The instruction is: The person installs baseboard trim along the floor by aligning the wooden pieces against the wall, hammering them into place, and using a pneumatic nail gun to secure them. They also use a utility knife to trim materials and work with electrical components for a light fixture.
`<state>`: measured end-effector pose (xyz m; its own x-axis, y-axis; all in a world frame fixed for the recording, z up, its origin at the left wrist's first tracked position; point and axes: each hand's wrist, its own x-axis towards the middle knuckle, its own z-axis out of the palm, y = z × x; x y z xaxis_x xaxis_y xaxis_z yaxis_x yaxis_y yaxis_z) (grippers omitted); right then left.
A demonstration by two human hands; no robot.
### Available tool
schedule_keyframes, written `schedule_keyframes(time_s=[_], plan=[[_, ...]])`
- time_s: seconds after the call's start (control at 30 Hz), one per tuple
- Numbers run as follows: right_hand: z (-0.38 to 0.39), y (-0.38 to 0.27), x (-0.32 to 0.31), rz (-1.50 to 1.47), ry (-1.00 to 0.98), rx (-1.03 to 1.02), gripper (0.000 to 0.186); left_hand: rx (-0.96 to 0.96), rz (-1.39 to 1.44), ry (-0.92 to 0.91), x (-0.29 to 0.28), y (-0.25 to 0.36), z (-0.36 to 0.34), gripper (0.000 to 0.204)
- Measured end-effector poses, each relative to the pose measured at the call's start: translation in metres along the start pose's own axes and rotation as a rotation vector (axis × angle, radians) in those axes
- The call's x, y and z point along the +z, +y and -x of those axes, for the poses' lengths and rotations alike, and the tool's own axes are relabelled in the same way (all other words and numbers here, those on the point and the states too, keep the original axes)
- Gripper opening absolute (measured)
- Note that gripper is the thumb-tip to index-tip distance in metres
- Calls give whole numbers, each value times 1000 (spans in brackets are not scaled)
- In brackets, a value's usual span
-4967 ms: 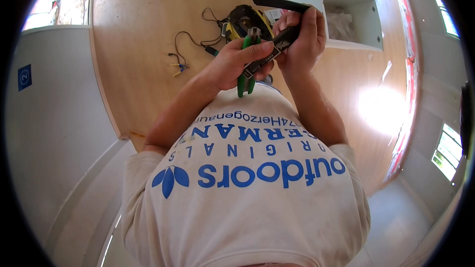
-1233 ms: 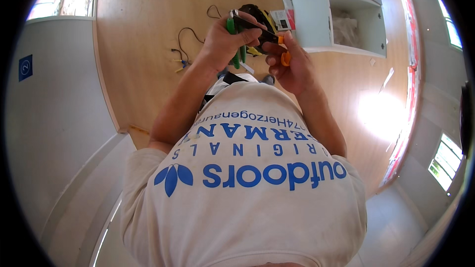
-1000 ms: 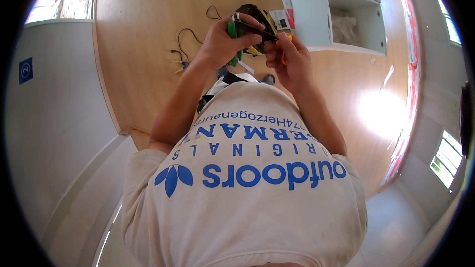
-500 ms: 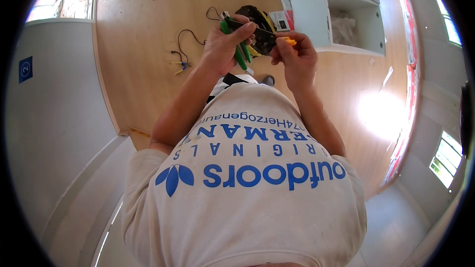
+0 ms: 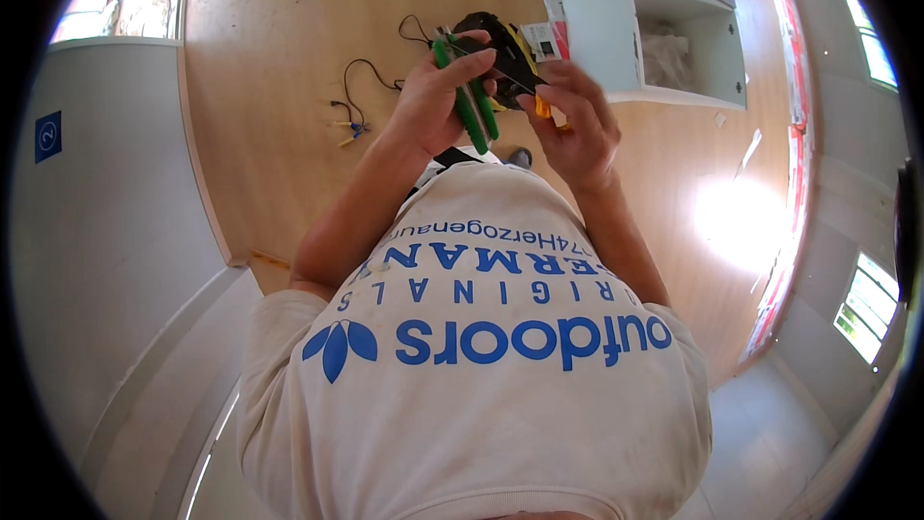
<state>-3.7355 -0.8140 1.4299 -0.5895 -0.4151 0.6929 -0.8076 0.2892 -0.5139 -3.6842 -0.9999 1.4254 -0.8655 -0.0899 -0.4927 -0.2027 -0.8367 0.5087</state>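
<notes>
Pliers (image 5: 468, 114) are gripped by the curled left hand (image 5: 428, 101); right of the pliers, an orange piece (image 5: 543, 108) is pinched by the right hand (image 5: 582, 135).

Blue wall sign (image 5: 48, 137), white cabinet (image 5: 599, 24)

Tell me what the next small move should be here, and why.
Probably, the left hand should firm its grip on the dark strip: that hand also holds the green-handled tool, while the right hand pinches an orange piece near the strip's far end. Whether piece and strip are joined is unclear.
</notes>
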Motion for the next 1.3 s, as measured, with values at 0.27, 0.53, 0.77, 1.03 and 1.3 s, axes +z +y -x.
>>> schedule_keyframes(time_s=[0.27, 0.53, 0.77, 1.03, 1.3], plan=[[7, -5, 5, -905, 129, 1017, 21, 236, -79, 17, -2, 0, -3, 28], [14, -4, 5, -975, 3, 1092, 26, 348, -211, -24, 0, -2, 0, 25], [12, -4, 5, -947, -28, 1024, 32, 406, -345, -50, -1, 4, 0, 21], [11, -9, 5, -986, -24, 1062, 26, 364, -601, -110, 3, 19, 2, 21], [5, -8, 3, -1276, 102, 1275, 9, 482, 206, -151, -10, 51, -25, 46]])
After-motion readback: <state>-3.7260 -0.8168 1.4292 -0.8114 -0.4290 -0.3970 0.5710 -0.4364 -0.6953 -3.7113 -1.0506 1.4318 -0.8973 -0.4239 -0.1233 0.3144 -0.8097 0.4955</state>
